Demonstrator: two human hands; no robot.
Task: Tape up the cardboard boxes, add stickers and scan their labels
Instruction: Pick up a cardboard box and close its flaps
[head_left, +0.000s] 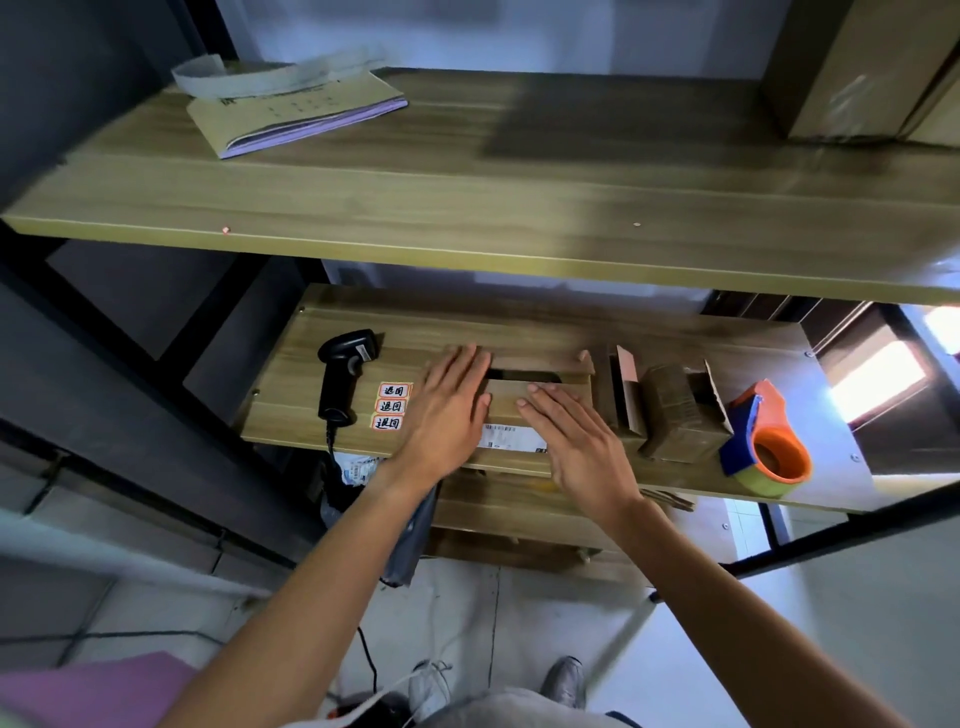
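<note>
A person's left hand (451, 410) and right hand (574, 439) are pressing flat, fingers released, on the flaps of a cardboard box (511, 415) at the worktop (519, 322) edge — likely closing it for taping — with tape dispenser (768, 441), stickers (390, 406) and scanner (343, 371) lying beside it.

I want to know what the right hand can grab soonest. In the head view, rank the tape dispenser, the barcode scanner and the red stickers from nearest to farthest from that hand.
From the right hand, pressed flat on the cardboard box:
1. Red stickers, left of the box, beyond the left hand.
2. Tape dispenser, at the shelf's right end.
3. Barcode scanner, farthest left.
Stickers and dispenser are nearly level; that order is tentative.
</note>
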